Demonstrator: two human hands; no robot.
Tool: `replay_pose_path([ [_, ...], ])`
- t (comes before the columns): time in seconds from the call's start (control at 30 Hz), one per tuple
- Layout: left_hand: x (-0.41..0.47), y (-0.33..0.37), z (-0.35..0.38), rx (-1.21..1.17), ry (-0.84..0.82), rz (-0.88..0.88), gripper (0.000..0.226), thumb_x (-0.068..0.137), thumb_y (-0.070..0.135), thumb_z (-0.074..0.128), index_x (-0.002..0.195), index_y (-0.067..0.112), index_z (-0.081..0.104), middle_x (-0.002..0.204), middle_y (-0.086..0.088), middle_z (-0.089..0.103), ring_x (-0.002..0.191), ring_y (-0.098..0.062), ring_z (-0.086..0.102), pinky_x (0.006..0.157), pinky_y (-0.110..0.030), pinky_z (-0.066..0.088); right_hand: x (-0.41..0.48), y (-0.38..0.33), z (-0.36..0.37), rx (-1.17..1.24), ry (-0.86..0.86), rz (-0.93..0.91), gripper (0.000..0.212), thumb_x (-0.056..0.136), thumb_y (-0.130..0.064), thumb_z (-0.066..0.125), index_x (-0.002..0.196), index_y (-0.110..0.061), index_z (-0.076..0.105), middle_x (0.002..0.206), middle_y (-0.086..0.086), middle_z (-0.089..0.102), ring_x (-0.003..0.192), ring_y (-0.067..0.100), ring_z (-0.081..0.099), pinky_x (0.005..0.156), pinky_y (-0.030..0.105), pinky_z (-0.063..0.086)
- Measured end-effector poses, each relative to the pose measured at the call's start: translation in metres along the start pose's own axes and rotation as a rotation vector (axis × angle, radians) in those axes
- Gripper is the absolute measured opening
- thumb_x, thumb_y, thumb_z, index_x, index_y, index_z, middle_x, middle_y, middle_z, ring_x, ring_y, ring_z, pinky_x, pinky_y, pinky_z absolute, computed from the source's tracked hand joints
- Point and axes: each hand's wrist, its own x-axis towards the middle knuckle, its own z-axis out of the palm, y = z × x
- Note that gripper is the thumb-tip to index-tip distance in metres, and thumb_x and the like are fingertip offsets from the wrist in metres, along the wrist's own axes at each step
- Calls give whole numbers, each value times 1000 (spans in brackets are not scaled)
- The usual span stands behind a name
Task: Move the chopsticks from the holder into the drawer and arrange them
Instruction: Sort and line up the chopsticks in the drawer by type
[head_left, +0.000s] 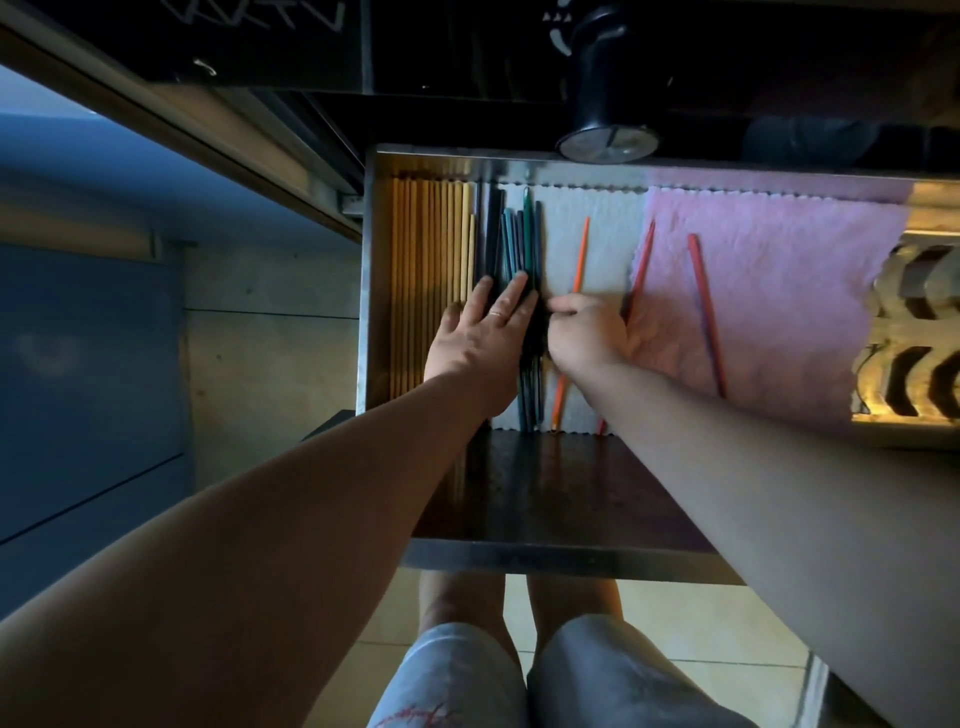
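Both my hands are in the open drawer (370, 270), on the dark chopsticks (511, 236) that lie bundled lengthwise on the white cloth (597, 223). My left hand (475, 338) is flat, fingers straight and slightly spread, pressing down on the left side of that bundle. My right hand (587, 335) is curled, thumb and fingertips pinching the bundle's right edge, just beside my left fingertips.

Left of the bundle, the wooden chopsticks (431, 249) lie in a neat row against the drawer's left wall. To the right, an orange chopstick (577, 260) lies alone on the white cloth, partly under my right wrist. A red chopstick (644, 257) lies at the left edge of the pink cloth (789, 270), and a second red chopstick (705, 312) lies farther right on it. Beyond the drawer's far edge a black cylinder (602, 78) stands on the dark table (441, 117).
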Motion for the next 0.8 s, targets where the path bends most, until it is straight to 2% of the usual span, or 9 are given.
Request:
replay_pose_path([
  [0.07, -1, -4, 3, 36, -25, 1, 85, 96, 11, 47, 155, 29, -10, 157, 14, -29, 148, -18, -19, 121, -46, 1, 1, 0, -2, 1, -4, 1, 34, 94, -10, 45, 122, -12, 65, 131, 7, 62, 122, 21, 56, 98, 19, 39],
  [0.17, -3, -8, 3, 54, -32, -19, 84, 97, 13, 46, 155, 26, -13, 156, 11, -33, 147, -17, -21, 120, -44, -3, 2, 0, -6, -30, 23, 10, 33, 93, -9, 46, 119, -14, 67, 128, 5, 64, 119, 20, 57, 86, 14, 37],
  [0.23, -5, -9, 5, 63, -28, -25, 85, 96, 12, 46, 154, 25, -15, 154, 9, -37, 147, -16, -22, 120, -43, -4, 1, 0, -4, -16, -12, 18, 33, 93, -10, 46, 119, -14, 67, 128, 5, 64, 120, 20, 57, 87, 14, 36],
  [0.33, -6, -11, 10, 57, -8, -33, 85, 95, 9, 43, 154, 23, -16, 152, 5, -41, 146, -16, -22, 121, -41, -4, -1, -1, 0, 20, -48, 6, 30, 92, -9, 49, 114, -10, 69, 123, 8, 67, 117, 22, 60, 94, 20, 42],
  [0.47, -6, -13, 11, 76, -15, 9, 84, 95, 11, 45, 155, 20, -13, 157, 2, -32, 147, -16, -22, 120, -41, -6, -3, -1, -3, -15, -29, 25, 27, 89, -5, 48, 104, -2, 71, 113, 16, 69, 108, 29, 62, 87, 25, 47],
  [0.57, -3, -14, 5, 140, -7, 19, 79, 96, 14, 40, 155, 19, -12, 159, 4, -28, 147, -17, -23, 120, -46, -7, -4, -2, 0, 20, -63, 38, 27, 87, -3, 49, 101, -2, 71, 110, 16, 70, 105, 30, 64, 90, 30, 51],
  [0.67, -1, -13, 0, 132, -5, -7, 78, 96, 15, 39, 155, 19, -11, 159, 5, -28, 147, -19, -23, 120, -49, -6, -6, -3, 0, 81, -79, 60, 28, 85, -1, 48, 102, 1, 71, 106, 20, 70, 99, 32, 66, 89, 40, 55],
  [0.8, -3, -9, 1, 115, 7, 3, 81, 95, 14, 40, 154, 22, -14, 157, 8, -31, 146, -18, -24, 120, -48, -6, -7, -3, 1, 98, -98, 82, 28, 85, -3, 48, 99, 0, 71, 100, 17, 72, 94, 31, 67, 86, 45, 57],
])
